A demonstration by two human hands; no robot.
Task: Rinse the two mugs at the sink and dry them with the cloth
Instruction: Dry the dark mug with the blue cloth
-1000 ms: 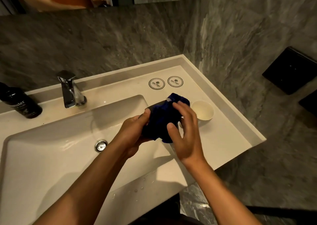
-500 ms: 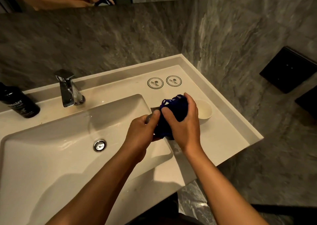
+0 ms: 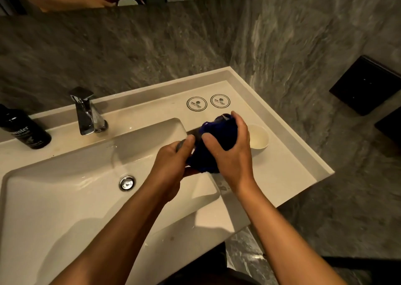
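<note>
My left hand (image 3: 171, 163) grips a dark mug (image 3: 180, 144) at the sink's right edge; only a small grey part of the mug shows between my fingers. My right hand (image 3: 232, 154) presses a dark blue cloth (image 3: 219, 132) around that mug, so most of the mug is hidden. A second mug (image 3: 258, 136), white, stands upright on the counter just right of my right hand, its mouth facing up.
The white basin (image 3: 65, 198) with its drain (image 3: 127, 183) lies to the left, a chrome faucet (image 3: 86, 113) behind it. A black bottle (image 3: 23, 129) stands at the far left. Two round coasters (image 3: 208, 103) lie behind my hands. Grey stone walls enclose the counter.
My right hand has turned over the top of the cloth-wrapped mug, wiping around it. The left hand has kept its grip, and the white mug has not moved.
</note>
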